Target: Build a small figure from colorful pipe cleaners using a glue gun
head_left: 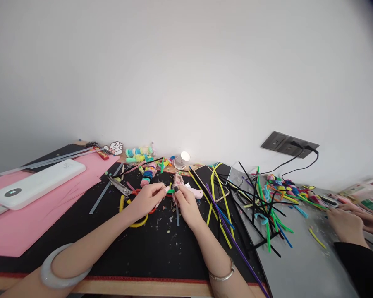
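Observation:
A short green pipe cleaner piece spans the small gap between my two hands. My left hand pinches one end of it between thumb and fingers. The other end is gripped by my right hand, thumb with a dark nail on top. Scissors with metal blades lie beyond my left hand, and yellow-handled scissors sit partly hidden under it. A pale pink tool or stick rests just behind my right hand; its kind is unclear. Small scraps are scattered over the black mat.
A white power bank lies on pink sheets at left. A small lit lamp stands by the wall. Yellow and black pipe cleaners spread at right, with a phone among them. Another person's hand works at far right.

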Action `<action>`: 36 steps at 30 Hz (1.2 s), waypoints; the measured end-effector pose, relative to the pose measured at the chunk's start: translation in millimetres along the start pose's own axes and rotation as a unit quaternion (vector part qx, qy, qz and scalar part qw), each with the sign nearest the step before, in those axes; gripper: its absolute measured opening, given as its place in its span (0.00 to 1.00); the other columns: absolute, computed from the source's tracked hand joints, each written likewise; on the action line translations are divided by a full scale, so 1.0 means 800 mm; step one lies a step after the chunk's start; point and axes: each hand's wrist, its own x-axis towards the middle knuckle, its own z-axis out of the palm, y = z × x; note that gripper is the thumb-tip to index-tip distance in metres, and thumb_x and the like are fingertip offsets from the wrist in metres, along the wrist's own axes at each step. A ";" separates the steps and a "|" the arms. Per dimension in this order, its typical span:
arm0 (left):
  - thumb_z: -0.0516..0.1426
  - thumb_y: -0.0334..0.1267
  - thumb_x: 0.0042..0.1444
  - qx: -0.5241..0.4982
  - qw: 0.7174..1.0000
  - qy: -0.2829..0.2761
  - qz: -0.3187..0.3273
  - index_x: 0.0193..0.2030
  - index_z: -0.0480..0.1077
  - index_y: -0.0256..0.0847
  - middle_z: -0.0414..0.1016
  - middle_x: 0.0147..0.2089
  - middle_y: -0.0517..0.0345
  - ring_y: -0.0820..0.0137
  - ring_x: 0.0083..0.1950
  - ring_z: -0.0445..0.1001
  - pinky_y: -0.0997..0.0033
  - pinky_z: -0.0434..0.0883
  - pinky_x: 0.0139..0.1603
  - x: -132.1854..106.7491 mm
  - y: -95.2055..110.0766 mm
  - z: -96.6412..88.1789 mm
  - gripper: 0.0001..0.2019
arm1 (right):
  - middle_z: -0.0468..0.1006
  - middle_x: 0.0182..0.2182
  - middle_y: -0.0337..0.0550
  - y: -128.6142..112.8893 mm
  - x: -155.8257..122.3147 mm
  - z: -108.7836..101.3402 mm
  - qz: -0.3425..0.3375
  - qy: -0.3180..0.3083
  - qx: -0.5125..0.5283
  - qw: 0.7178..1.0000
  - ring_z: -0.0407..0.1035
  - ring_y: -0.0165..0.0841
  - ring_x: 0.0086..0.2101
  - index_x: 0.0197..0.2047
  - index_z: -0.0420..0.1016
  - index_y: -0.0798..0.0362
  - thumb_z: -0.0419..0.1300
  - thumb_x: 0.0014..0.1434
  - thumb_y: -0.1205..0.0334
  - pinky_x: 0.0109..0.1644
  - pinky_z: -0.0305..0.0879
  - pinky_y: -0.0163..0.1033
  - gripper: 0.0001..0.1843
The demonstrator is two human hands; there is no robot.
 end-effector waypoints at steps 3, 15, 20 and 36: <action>0.49 0.51 0.61 0.007 1.000 -0.003 0.001 0.23 0.56 0.42 0.57 0.19 0.68 0.74 0.22 0.59 0.73 0.58 0.26 -0.001 0.002 0.000 0.19 | 0.59 0.20 0.34 -0.002 -0.001 -0.001 -0.001 -0.003 -0.020 1.000 0.55 0.30 0.25 0.24 0.58 0.51 0.49 0.64 0.52 0.30 0.52 0.36 0.19; 0.49 0.50 0.61 0.001 0.999 -0.042 -0.013 0.26 0.60 0.42 0.59 0.20 0.67 0.73 0.22 0.60 0.73 0.59 0.27 -0.002 0.002 -0.001 0.17 | 0.58 0.21 0.33 0.000 0.001 -0.002 0.016 -0.003 -0.029 0.999 0.53 0.29 0.23 0.28 0.61 0.52 0.51 0.62 0.56 0.28 0.51 0.34 0.12; 0.50 0.51 0.61 -0.026 0.999 -0.042 -0.013 0.26 0.60 0.42 0.60 0.21 0.67 0.74 0.22 0.61 0.73 0.60 0.27 0.000 0.001 -0.003 0.18 | 0.60 0.22 0.34 0.000 -0.001 -0.005 0.002 -0.020 -0.011 1.000 0.55 0.29 0.24 0.30 0.62 0.52 0.51 0.63 0.54 0.29 0.53 0.34 0.13; 0.52 0.55 0.57 -0.069 0.996 -0.039 -0.036 0.23 0.59 0.42 0.60 0.18 0.67 0.73 0.20 0.62 0.72 0.61 0.24 0.004 0.004 -0.005 0.20 | 0.70 0.28 0.39 -0.001 0.001 -0.010 -0.068 -0.016 -0.132 0.989 0.63 0.33 0.30 0.34 0.68 0.52 0.52 0.63 0.63 0.35 0.57 0.36 0.06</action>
